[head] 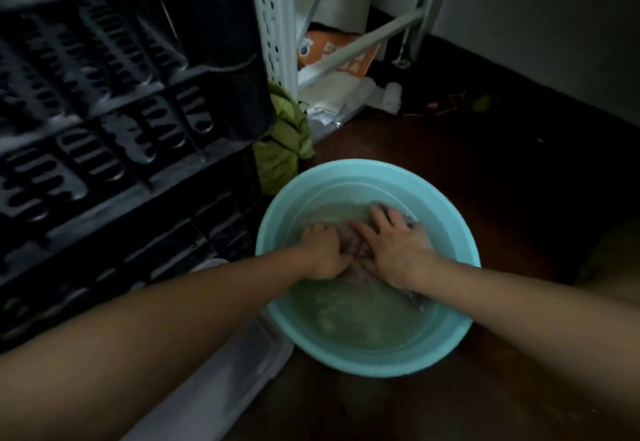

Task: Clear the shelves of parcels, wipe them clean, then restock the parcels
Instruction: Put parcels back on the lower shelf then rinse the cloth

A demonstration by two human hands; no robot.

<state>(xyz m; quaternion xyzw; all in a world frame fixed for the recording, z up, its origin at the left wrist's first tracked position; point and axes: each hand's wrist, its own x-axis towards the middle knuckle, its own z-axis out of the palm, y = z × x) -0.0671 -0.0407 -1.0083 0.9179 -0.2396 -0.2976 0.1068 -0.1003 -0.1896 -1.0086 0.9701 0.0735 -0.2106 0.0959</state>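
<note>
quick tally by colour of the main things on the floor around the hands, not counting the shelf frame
Turquoise: 1, the basin
Black: 1, the stack of crates
Green: 1, the bundle
Orange: 1, the packet
Pinkish-grey: 1, the cloth under the left hand and right hand
Total: 5

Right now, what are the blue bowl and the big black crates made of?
The bowl looks like smooth, slightly glossy plastic: even turquoise colour, thin rounded rim. The crates look like hard moulded plastic too, with shiny highlights on their slotted ribs. The picture is dim, so that's my best guess.
</note>
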